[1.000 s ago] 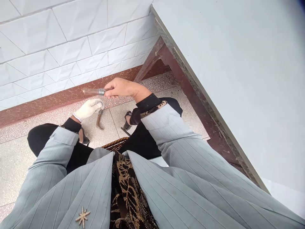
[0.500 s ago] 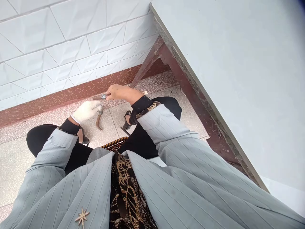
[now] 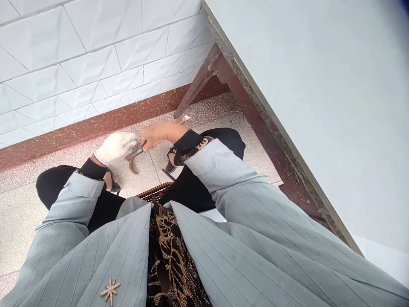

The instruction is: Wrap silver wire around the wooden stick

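My left hand (image 3: 115,147), in a white glove, is closed with its fingertips on the upper end of a curved brown stick (image 3: 133,166), which hangs down below the glove. My bare right hand (image 3: 157,134) wraps round a straight brown stick (image 3: 136,152) bound with greyish wire near its end. That wire-bound end points down and left, crossing in front of the curved stick close to my gloved fingers. Whether the two sticks touch, I cannot tell. A pale tip (image 3: 184,120) shows beyond my right wrist.
A white board or tabletop (image 3: 313,85) on a dark red frame (image 3: 255,121) stands to the right. Ahead is a white tiled wall (image 3: 92,64) with a red-brown skirting (image 3: 79,131). Between my knees shows a woven basket rim (image 3: 153,192), above the speckled floor (image 3: 22,213).
My right hand has tilted and come slightly lower, so the wire-bound stick's end swung down from level to in front of the curved stick. My left hand has barely moved.
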The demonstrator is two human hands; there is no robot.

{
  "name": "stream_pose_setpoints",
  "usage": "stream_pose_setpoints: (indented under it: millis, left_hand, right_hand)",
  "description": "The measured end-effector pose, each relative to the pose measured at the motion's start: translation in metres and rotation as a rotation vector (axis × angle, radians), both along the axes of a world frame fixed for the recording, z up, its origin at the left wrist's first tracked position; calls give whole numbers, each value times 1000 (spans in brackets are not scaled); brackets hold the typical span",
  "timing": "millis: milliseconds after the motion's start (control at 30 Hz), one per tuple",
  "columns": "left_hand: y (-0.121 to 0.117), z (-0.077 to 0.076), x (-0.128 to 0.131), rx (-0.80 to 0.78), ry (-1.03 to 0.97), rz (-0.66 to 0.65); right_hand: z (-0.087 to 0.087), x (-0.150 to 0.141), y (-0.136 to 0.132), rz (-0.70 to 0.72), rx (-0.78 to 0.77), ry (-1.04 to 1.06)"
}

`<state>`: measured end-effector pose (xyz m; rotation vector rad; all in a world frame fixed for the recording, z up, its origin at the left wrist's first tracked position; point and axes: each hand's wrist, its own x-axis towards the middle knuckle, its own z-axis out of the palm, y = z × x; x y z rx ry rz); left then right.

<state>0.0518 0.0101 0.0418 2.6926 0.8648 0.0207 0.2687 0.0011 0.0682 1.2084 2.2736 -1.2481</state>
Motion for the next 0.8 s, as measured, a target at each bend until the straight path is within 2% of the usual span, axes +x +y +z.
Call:
stream_pose_setpoints:
  millis: [267, 400, 533, 600, 667, 800]
  left_hand:
    - [1, 9, -3, -320, -216, 94]
    - [7, -5, -6, -514, -388, 137]
    - [8, -24, -7, -575, -511, 302]
    - [4, -26, -4, -634, -480, 271]
    - [-1, -23, 0, -701, -431, 210]
    - [-6, -13, 2, -658, -362, 135]
  right_hand:
    - [12, 10, 3, 63, -49, 222]
    - [22, 20, 3, 42, 51, 330]
    - [23, 30, 5, -151, 143, 516]
    - [21, 34, 8, -274, 154, 605]
    - [18, 36, 11, -396, 163, 602]
    - [14, 33, 15, -543, 225, 374]
